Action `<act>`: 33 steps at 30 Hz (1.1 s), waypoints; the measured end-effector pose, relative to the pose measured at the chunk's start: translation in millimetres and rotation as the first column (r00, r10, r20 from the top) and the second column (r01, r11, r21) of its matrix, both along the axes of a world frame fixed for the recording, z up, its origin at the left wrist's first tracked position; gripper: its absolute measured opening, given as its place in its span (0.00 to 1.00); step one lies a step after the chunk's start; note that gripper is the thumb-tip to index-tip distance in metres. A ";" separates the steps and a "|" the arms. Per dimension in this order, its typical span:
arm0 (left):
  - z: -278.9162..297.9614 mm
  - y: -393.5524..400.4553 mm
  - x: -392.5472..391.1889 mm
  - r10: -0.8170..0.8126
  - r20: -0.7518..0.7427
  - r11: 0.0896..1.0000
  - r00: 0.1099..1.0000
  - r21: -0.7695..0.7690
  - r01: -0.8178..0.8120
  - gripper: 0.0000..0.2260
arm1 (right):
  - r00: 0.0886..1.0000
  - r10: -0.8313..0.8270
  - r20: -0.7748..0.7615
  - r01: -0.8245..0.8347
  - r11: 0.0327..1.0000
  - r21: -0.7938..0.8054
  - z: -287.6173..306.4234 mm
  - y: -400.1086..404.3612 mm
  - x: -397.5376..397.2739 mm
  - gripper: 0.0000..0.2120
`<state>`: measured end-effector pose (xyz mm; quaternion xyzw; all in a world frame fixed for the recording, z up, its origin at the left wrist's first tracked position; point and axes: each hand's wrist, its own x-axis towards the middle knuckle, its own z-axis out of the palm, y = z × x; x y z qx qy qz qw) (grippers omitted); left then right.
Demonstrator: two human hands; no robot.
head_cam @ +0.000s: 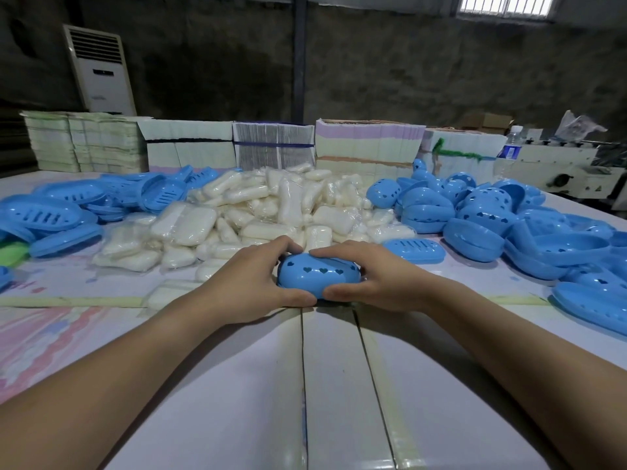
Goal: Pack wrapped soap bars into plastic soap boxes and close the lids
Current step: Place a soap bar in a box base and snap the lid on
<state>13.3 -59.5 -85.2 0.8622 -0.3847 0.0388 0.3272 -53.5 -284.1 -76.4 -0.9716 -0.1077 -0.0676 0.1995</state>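
A blue plastic soap box (317, 274) with heart-shaped holes in its lid sits on the table in front of me. My left hand (251, 279) grips its left end, thumb at the near rim and fingers over the far edge. Opposite it, my right hand (368, 276) grips the right end the same way. The lid lies down on the box; what is inside is hidden. Behind the box rises a big heap of wrapped white soap bars (258, 212).
Blue slotted bases (51, 212) are piled at the left, and one lies alone (415, 251) right of my hands. Blue heart-holed lids (492, 215) are heaped at the right. Stacks of flat cartons (271, 147) line the table's far edge. A green piece (12, 252) lies far left.
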 end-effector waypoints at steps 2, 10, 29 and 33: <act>0.3 0.2 0.9 -0.001 0.017 1.000 1.000 0.017 0.001 0.28 | 1.000 -0.002 0.004 0.002 1.000 -0.022 0.4 1.2 -0.5 0.28; 4.9 7.5 4.4 -0.050 -0.005 0.997 0.999 0.061 0.050 0.31 | 1.000 0.005 0.010 -0.005 0.999 0.046 0.2 6.3 -2.7 0.25; 4.8 6.3 5.2 -0.060 -0.011 0.995 0.998 0.080 0.060 0.24 | 0.999 0.013 -0.029 -0.008 0.982 0.187 2.3 11.7 -2.8 0.17; 2.7 4.8 4.1 -0.096 0.043 0.990 0.994 0.110 0.091 0.23 | 1.000 0.005 -0.027 0.001 0.972 0.233 0.7 8.6 -2.0 0.21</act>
